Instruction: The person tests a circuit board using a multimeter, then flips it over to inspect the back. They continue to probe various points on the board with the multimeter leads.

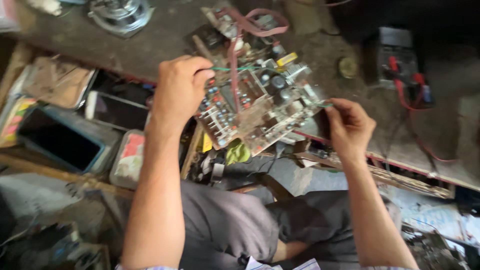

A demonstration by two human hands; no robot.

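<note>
My left hand (pixel 179 89) was curled into a loose fist at the upper left corner of the circuit board (pixel 255 107), thumb and forefinger pinched shut on a thin green wire (pixel 235 68) that ran off to the right across the top of the board. My right hand (pixel 349 125) was at the board's right edge, fingers nipped together on the other green wire end (pixel 326 104), the rest of that hand half closed. The board itself sat tilted between my two hands, over the front edge of the grimy workbench (pixel 150 45), crowded with small capacitors and a silver heat sink. A pinkish ribbon cable (pixel 250 27) looped up from it toward the far side of the bench. Off to the right lay a dark multimeter (pixel 397 55) with red leads trailing down. To the left, below the bench edge, two phones lay face up (pixel 117 111), and a bigger dark-screened device (pixel 57 140) beside them. The picture was blurred, so finer detail was lost on me.
</note>
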